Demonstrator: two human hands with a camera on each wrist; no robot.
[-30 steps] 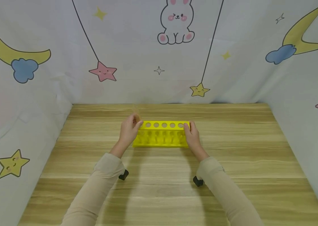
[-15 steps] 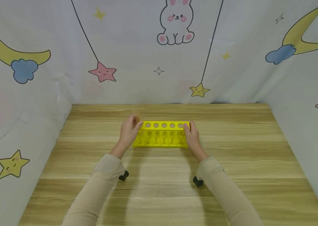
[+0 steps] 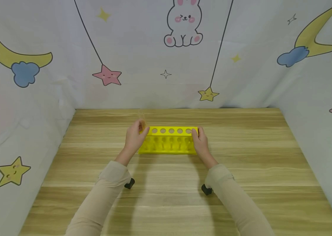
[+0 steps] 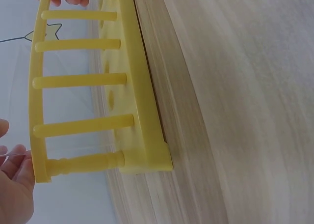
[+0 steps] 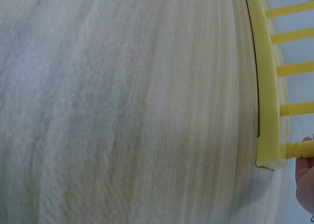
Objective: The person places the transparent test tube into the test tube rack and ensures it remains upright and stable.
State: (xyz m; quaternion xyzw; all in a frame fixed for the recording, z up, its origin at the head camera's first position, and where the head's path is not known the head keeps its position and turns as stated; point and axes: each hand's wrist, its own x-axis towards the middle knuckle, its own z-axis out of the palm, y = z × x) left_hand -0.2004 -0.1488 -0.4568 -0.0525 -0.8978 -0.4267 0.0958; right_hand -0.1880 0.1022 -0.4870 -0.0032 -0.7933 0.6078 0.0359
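A yellow test tube rack [image 3: 172, 133] stands on the table, with a row of round holes along its top and pegs below. At its left end my left hand [image 3: 135, 137] pinches a clear test tube [image 3: 142, 116], which is hard to make out against the wood. In the left wrist view, the left fingers [image 4: 19, 172] are beside the rack's top bar [image 4: 37, 96]. My right hand [image 3: 202, 142] grips the right end of the rack, thumb on top. The right wrist view shows those fingers [image 5: 304, 172] around the end post [image 5: 300, 149].
The wood-grain table [image 3: 172, 196] runs up to a white cloth backdrop [image 3: 142, 91] printed with stars, moons and a rabbit. Cloth also hangs along the left and right sides. Small black pieces [image 3: 129, 183] show under both sleeve cuffs.
The clear tube at my left fingertips has shifted very slightly. Both hands and the rack hold almost the same place.
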